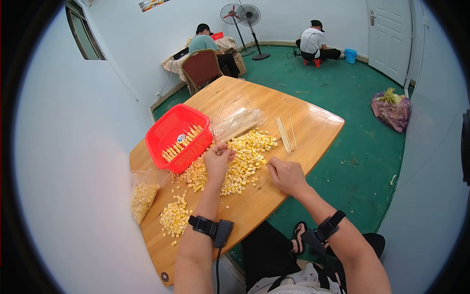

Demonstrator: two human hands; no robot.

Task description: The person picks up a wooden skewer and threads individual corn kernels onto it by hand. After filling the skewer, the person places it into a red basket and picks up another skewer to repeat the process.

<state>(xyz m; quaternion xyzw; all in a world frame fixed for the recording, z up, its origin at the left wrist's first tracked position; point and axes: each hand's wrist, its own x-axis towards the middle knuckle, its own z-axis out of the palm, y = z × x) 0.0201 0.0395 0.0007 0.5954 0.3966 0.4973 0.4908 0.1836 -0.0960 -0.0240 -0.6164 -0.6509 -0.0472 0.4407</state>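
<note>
Over a spread of loose yellow corn kernels point(240, 171) on the wooden table, a thin wooden skewer point(241, 153) runs between my two hands. The fingers of my left hand point(218, 159) are pinched near its left end, where any kernel is too small to make out. My right hand point(286, 175) is closed at the skewer's other end, close to the table's front edge. Behind my left hand stands a red plastic basket point(171, 117) holding rows of skewered corn. A clear bag of skewers point(237, 125) lies just beyond the kernels.
Several loose skewers point(284, 134) lie right of the pile. A bag of kernels point(144, 198) and a small pile point(175, 215) are at the left. Two people sit farther off, near standing fans point(249, 15) and a blue bucket point(350, 56).
</note>
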